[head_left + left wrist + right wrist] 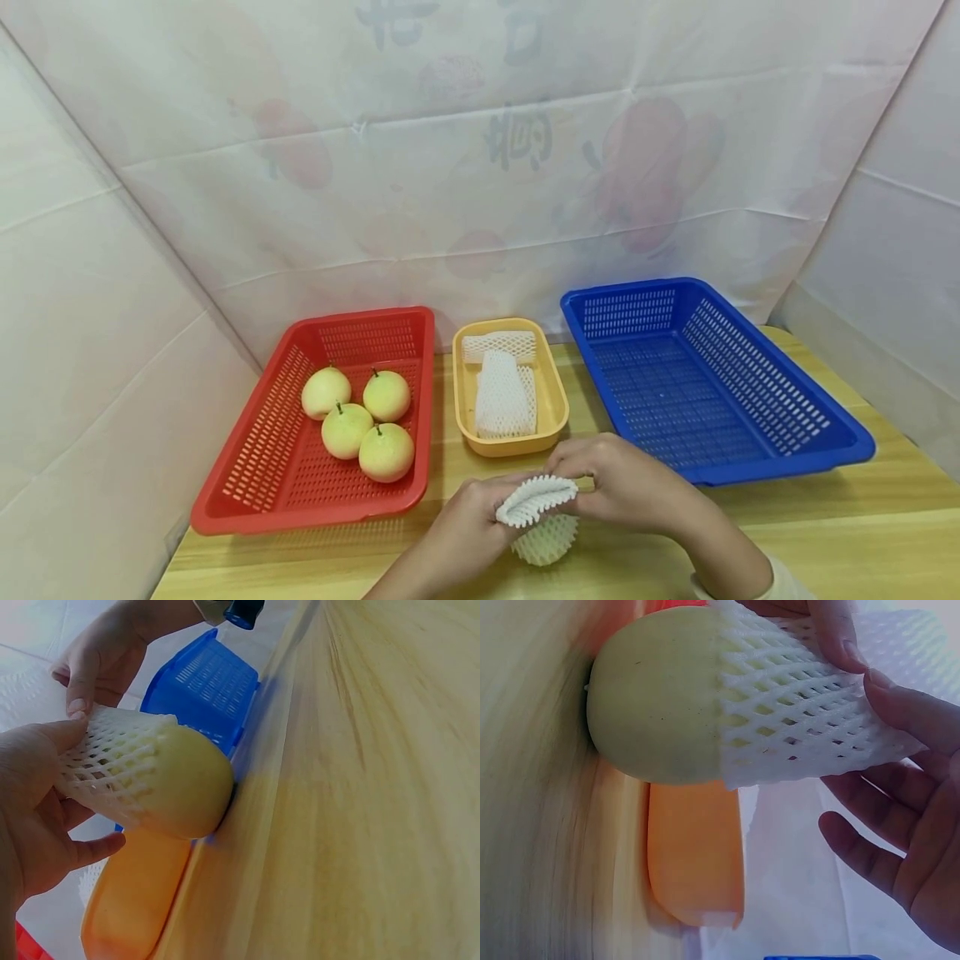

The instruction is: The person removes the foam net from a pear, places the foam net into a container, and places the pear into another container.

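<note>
A pale yellow-green pear [196, 780] sits at the table surface, its upper part inside a white foam net sleeve [795, 705]. In the head view the open top of the foam net [537, 498] faces up between both hands. My left hand [467, 527] pinches one side of the net with thumb and fingers. My right hand [626, 485] pinches the opposite side, and the thumbs come close together in the wrist views. The pear's lower part shows bare in both wrist views.
Left stands a red basket [300, 523] holding several pears [386, 452]. Behind the hands, a yellow tray [555, 408] contains several foam nets [501, 396]. A blue basket [675, 392] with nothing in it is on the right. White cloth walls [465, 208] enclose the wooden table [840, 533].
</note>
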`<action>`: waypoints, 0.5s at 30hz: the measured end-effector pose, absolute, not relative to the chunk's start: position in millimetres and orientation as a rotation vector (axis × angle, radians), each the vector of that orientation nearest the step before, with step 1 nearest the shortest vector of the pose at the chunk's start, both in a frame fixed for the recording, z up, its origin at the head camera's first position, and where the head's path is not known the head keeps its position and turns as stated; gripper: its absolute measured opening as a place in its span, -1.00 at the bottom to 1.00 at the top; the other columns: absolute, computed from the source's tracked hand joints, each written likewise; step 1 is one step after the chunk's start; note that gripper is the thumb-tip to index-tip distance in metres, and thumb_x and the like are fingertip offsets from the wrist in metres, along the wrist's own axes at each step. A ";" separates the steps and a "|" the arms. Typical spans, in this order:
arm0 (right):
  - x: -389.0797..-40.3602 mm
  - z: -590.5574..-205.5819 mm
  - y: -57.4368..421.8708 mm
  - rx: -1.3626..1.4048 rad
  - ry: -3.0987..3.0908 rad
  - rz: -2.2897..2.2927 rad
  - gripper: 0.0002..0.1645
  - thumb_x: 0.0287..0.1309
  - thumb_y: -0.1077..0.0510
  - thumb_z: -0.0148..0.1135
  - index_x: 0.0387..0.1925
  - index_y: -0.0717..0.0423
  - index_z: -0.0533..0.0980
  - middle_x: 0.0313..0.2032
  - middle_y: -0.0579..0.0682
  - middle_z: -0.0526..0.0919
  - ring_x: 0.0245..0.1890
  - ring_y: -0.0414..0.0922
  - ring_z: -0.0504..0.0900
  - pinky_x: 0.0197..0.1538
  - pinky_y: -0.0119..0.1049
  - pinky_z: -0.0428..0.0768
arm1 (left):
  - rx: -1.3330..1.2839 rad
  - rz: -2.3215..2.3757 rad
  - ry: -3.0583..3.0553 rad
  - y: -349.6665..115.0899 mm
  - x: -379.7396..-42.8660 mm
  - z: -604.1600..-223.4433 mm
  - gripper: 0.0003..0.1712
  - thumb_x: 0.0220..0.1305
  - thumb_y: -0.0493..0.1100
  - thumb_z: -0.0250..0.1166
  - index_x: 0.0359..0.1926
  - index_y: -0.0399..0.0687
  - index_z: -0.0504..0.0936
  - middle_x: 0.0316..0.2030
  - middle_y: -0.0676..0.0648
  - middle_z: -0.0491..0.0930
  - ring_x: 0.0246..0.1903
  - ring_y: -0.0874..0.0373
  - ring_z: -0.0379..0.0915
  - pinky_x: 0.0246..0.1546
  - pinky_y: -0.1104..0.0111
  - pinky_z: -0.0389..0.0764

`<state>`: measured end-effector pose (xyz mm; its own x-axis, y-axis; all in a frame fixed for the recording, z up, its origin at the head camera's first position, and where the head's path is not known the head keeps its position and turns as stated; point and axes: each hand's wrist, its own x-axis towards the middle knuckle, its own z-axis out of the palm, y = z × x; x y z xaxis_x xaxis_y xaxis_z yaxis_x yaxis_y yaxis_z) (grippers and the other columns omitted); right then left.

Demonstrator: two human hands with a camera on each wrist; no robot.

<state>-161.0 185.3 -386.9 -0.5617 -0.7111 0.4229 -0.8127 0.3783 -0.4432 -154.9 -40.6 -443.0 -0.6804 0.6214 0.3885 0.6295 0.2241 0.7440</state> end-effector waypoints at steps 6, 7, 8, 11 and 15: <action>-159.9 -384.2 186.4 1.382 -2.438 1.017 -0.89 0.17 0.10 0.39 -0.27 -0.21 0.68 -0.26 -0.31 0.70 -0.25 -0.38 0.65 -0.16 -0.53 0.63 | -1.233 -1.582 -2.388 -39.7 -154.1 -441.3 -0.71 0.32 -0.08 0.31 0.05 0.09 0.70 0.07 0.10 0.65 0.06 0.27 0.58 0.03 0.45 0.61; -159.6 -384.1 186.5 1.365 -2.451 1.031 -0.89 0.17 0.09 0.39 -0.26 -0.22 0.68 -0.26 -0.31 0.70 -0.25 -0.38 0.65 -0.16 -0.51 0.64 | -1.220 -1.603 -2.387 -39.7 -154.0 -441.3 -0.71 0.31 -0.08 0.31 0.04 0.09 0.70 0.04 0.10 0.67 0.04 0.29 0.59 0.01 0.45 0.62; -159.3 -384.1 186.7 1.338 -2.472 1.043 -0.90 0.17 0.07 0.39 -0.26 -0.22 0.67 -0.27 -0.32 0.69 -0.26 -0.39 0.65 -0.18 -0.50 0.64 | -1.199 -1.631 -2.393 -39.9 -153.7 -441.3 -0.71 0.31 -0.07 0.32 0.04 0.09 0.70 0.02 0.11 0.68 0.01 0.30 0.60 -0.01 0.46 0.62; -158.1 -383.5 187.5 1.231 -2.563 1.035 -0.86 0.15 0.00 0.40 -0.22 -0.23 0.65 -0.26 -0.34 0.67 -0.26 -0.40 0.63 -0.19 -0.45 0.66 | -1.111 -1.707 -2.422 -40.6 -153.2 -441.4 -0.71 0.32 -0.02 0.30 0.02 0.06 0.70 -0.06 0.10 0.72 -0.05 0.32 0.62 -0.06 0.46 0.64; -157.3 -381.8 188.6 1.110 -2.684 0.973 -0.75 0.10 -0.10 0.42 -0.18 -0.18 0.64 -0.25 -0.37 0.66 -0.26 -0.42 0.61 -0.20 -0.42 0.66 | -0.989 -1.810 -2.448 -41.8 -152.9 -440.4 -0.66 0.31 0.05 0.29 -0.03 -0.02 0.72 -0.12 0.04 0.74 -0.09 0.31 0.63 -0.09 0.45 0.65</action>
<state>-157.3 188.6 -381.8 -0.7346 -0.6092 0.2986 -0.6590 0.5360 -0.5276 -152.9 -41.8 -440.4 -0.8073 0.5057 0.3042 0.4390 0.1703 0.8822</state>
